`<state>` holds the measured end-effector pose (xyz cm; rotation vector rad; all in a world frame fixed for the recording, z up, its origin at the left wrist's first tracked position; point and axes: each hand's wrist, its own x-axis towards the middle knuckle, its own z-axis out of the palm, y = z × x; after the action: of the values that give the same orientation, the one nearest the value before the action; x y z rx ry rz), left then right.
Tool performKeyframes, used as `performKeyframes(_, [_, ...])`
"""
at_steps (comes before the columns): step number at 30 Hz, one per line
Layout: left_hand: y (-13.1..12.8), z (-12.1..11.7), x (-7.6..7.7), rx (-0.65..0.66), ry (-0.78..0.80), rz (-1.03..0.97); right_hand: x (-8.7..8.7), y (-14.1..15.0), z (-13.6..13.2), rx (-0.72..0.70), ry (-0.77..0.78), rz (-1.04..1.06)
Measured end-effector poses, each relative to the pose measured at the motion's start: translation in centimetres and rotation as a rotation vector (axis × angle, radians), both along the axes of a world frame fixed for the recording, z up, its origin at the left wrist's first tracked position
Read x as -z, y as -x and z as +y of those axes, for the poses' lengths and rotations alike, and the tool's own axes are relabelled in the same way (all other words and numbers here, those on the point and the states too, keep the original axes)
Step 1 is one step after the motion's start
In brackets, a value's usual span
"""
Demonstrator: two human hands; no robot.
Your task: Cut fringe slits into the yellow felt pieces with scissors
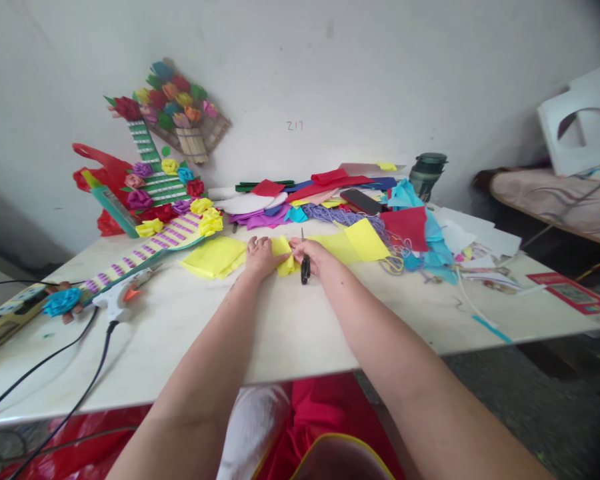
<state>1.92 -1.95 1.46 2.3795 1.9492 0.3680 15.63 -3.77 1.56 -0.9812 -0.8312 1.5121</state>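
Note:
My left hand (261, 256) presses on a folded piece of yellow crepe paper (283, 265), its fingers bent and its thumb reaching right. Close beside it, my right hand (313, 256) is closed around a pair of scissors (305, 270); the black handles hang below the fingers and a blade points away from me. The right fingertips also touch the yellow piece's edge. More yellow crepe paper lies flat on both sides: a stacked sheet (213, 258) at the left and a strip (367, 241) at the right. What lies under my palms is hidden.
Left: a guitar-shaped board (155, 248) with paper roses, a glue bottle (111, 208) and a corded glue gun (117, 298). Behind: coloured sheets (265, 201), purple yarn (337, 215), a phone (361, 201) and a dark bottle (427, 175). Paper scraps (485, 260) lie right. The table's front edge is near me.

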Motion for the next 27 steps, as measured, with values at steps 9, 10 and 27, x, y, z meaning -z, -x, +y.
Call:
performKeyframes(9, [0.0,0.0,0.1,-0.004,0.025,-0.013,-0.5,0.6,-0.2,0.065,0.071,0.158])
performKeyframes(10, [-0.1,0.0,0.1,-0.005,0.028,-0.015,-0.5,0.6,-0.2,0.087,0.078,0.158])
performKeyframes(27, [-0.9,0.1,-1.3,-0.122,0.030,0.078,-2.8,-3.3,-0.6,0.309,0.049,0.080])
